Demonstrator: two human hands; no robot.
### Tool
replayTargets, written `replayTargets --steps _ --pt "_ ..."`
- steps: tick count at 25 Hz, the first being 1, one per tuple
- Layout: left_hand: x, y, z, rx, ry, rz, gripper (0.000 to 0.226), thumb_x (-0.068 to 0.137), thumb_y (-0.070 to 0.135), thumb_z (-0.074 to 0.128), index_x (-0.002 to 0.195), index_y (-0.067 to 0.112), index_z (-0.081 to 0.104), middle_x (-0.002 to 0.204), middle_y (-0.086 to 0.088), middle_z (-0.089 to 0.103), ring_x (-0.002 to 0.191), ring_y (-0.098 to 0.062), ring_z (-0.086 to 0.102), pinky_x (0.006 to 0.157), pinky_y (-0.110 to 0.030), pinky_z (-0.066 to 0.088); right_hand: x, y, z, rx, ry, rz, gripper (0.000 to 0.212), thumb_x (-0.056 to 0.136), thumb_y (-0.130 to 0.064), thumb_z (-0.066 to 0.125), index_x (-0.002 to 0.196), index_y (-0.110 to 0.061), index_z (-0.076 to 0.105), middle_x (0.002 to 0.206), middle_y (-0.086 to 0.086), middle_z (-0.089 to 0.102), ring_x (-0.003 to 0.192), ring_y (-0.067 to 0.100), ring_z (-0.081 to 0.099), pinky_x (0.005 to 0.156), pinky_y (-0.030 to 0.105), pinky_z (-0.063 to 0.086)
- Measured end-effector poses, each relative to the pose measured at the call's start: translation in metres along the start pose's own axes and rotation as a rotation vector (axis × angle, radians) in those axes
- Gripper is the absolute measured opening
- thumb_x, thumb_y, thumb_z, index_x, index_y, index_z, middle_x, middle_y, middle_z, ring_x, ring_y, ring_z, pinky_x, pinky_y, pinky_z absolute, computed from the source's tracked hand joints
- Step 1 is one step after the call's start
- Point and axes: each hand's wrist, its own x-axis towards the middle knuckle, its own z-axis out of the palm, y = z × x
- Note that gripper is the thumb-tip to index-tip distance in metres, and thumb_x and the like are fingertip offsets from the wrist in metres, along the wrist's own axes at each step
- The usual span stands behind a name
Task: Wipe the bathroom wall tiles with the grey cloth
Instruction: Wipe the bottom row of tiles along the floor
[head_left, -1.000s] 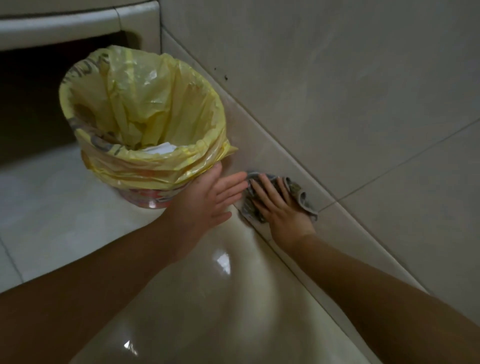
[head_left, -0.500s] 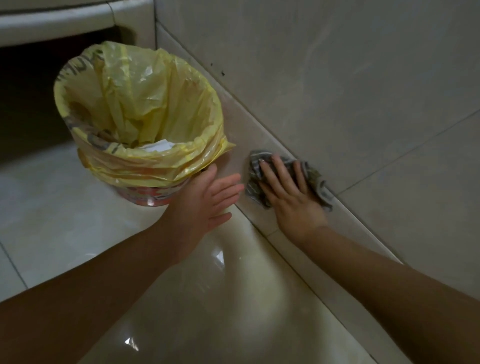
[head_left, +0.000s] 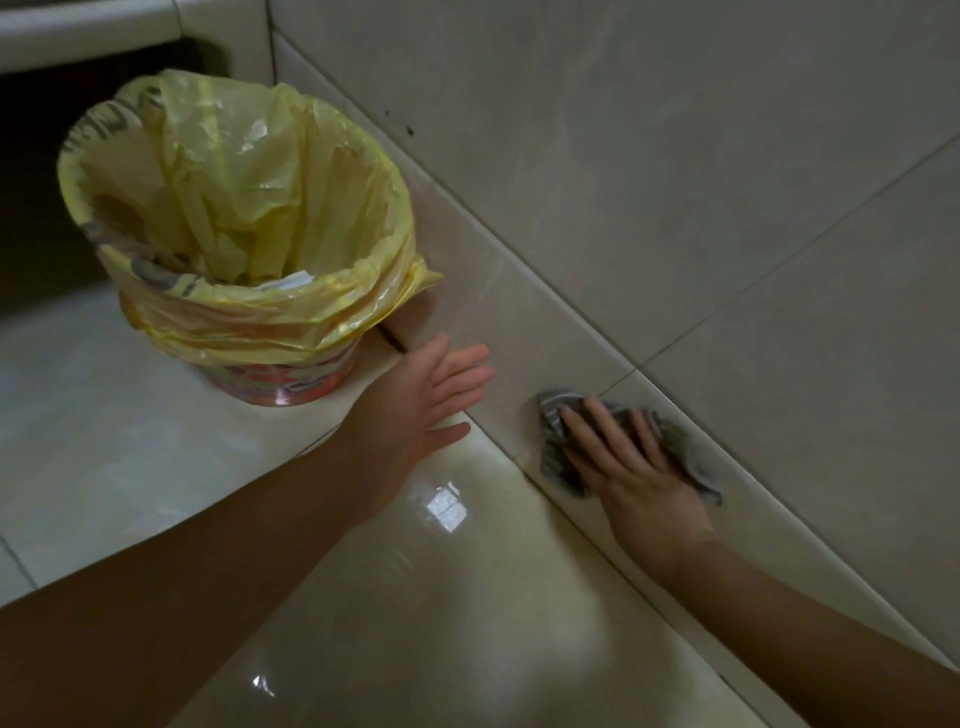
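Note:
A crumpled grey cloth (head_left: 556, 415) lies flat against the low skirting tile (head_left: 498, 312) at the foot of the beige tiled wall (head_left: 675, 182). My right hand (head_left: 628, 462) presses on the cloth with straight, spread fingers, covering most of it. My left hand (head_left: 426, 400) is held out flat with straight fingers, just right of the bin and left of the cloth. It holds nothing, and whether it touches the tile is unclear.
A small bin (head_left: 280, 379) lined with a yellow plastic bag (head_left: 249, 208) stands on the glossy floor (head_left: 415, 597) close to the wall. Behind it is a dark recess (head_left: 31, 208) under a white ledge (head_left: 88, 31).
My right hand has slid the cloth to the right along the skirting tile, away from the bin. My left hand has come off the bin's side.

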Motion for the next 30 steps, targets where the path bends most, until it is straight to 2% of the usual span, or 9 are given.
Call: replayTargets --steps 6,8,11,13,16,20,25,28,30 --pt "-0.001 -0.003 0.002 0.018 -0.006 -0.005 0.048 0.103 0.052 0.025 0.130 0.031 0.058 0.132 0.011 0.064 0.123 -0.003 0.057 0.111 -0.038 0.038 0.065 -0.006 -0.008 -0.043 0.142 0.050 0.065 0.082 -0.006 0.027 0.144 -0.007 0.044 0.159 0.012 0.023 0.148 0.030 -0.017 0.117 0.049 -0.018" --pt "-0.001 -0.004 -0.008 0.016 0.036 -0.015 0.047 0.103 0.052 0.025 0.128 0.031 0.059 0.131 0.011 0.065 0.123 -0.003 0.056 0.112 -0.039 0.037 0.095 -0.028 0.011 -0.070 0.083 0.029 0.067 0.084 -0.008 0.023 0.149 -0.007 0.033 0.161 0.012 0.016 0.147 0.033 -0.019 0.115 0.049 -0.023" --pt "-0.002 -0.005 -0.020 0.041 0.075 -0.023 0.049 0.102 0.053 0.027 0.132 0.030 0.059 0.130 0.011 0.065 0.123 -0.004 0.056 0.111 -0.040 0.038 0.112 -0.057 0.046 -0.096 -0.024 0.013 0.067 0.092 -0.013 0.021 0.154 -0.004 0.000 0.160 0.015 -0.015 0.143 0.037 -0.028 0.106 0.050 -0.034" --pt "-0.004 -0.006 -0.022 0.057 0.091 -0.034 0.050 0.102 0.052 0.026 0.133 0.029 0.058 0.130 0.011 0.065 0.124 -0.005 0.056 0.110 -0.040 0.038 0.097 -0.067 0.068 -0.049 -0.167 -0.027 0.069 0.095 -0.014 0.025 0.152 -0.003 -0.012 0.156 0.015 -0.028 0.138 0.034 -0.035 0.108 0.049 -0.032" --pt "-0.004 -0.008 -0.020 0.065 0.088 -0.035 0.048 0.102 0.051 0.026 0.129 0.030 0.060 0.129 0.010 0.065 0.124 -0.005 0.056 0.109 -0.039 0.039 0.052 -0.062 0.081 -0.006 -0.275 -0.102 0.065 0.096 -0.011 0.029 0.154 -0.003 0.000 0.160 0.013 -0.019 0.138 0.029 -0.036 0.110 0.044 -0.028" --pt "-0.006 -0.007 -0.002 0.049 0.044 -0.024 0.045 0.102 0.051 0.028 0.125 0.032 0.062 0.127 0.012 0.067 0.122 -0.004 0.058 0.100 -0.034 0.044 -0.001 -0.021 0.033 -0.039 0.063 -0.002 0.067 0.077 -0.003 0.025 0.140 -0.008 0.048 0.156 0.010 0.030 0.149 0.026 -0.014 0.120 0.042 -0.015" --pt "-0.010 0.002 0.037 0.074 -0.029 0.043 0.047 0.104 0.049 0.026 0.133 0.028 0.058 0.133 0.009 0.063 0.122 -0.004 0.057 0.105 -0.036 0.042 0.030 0.016 -0.028 -0.046 0.143 0.094 0.064 0.082 -0.008 0.029 0.142 -0.009 0.047 0.158 0.010 0.027 0.148 0.033 0.006 0.119 0.050 -0.010" --pt "-0.019 0.006 0.054 0.168 0.035 0.199 0.036 0.106 0.039 0.030 0.129 0.032 0.057 0.133 0.013 0.061 0.121 0.001 0.055 0.113 -0.038 0.038 0.027 0.002 -0.011 -0.068 0.109 0.031 0.066 0.078 -0.005 0.028 0.141 -0.006 0.049 0.157 0.010 0.030 0.149 0.030 -0.008 0.120 0.047 -0.011" --pt "-0.026 0.004 0.060 0.331 0.121 0.352 0.033 0.106 0.033 0.037 0.133 0.036 0.055 0.136 0.019 0.055 0.125 0.004 0.050 0.112 -0.023 0.034 0.000 0.001 0.001 -0.089 0.077 0.002 0.068 0.076 -0.003 0.027 0.139 -0.007 0.051 0.157 0.008 0.029 0.150 0.026 -0.012 0.121 0.044 -0.009"
